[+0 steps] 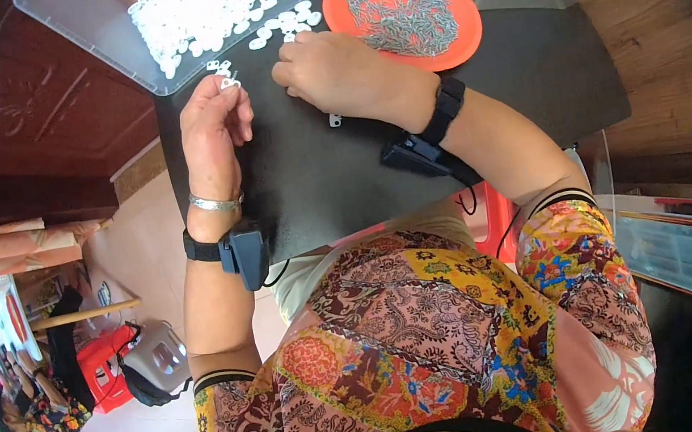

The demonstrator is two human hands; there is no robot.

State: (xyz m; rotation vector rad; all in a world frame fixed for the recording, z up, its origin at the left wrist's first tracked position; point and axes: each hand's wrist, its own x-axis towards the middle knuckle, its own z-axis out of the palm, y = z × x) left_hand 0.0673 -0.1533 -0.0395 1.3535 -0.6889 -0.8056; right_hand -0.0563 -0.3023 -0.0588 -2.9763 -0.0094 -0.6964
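I cannot tell what the right hand (332, 69) grips, its curled underside being hidden from me. The left hand (208, 125) pinches a small white plastic clip (228, 83) above the black tabletop (313, 180), near loose white pieces (297, 19).

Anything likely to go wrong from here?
The right hand works close by the red-orange plate; a bump might scatter the slim metal pins.
The left hand has the small white piece only at its fingertips, so it could slip.
A stray white piece near the right wrist might get swept aside.
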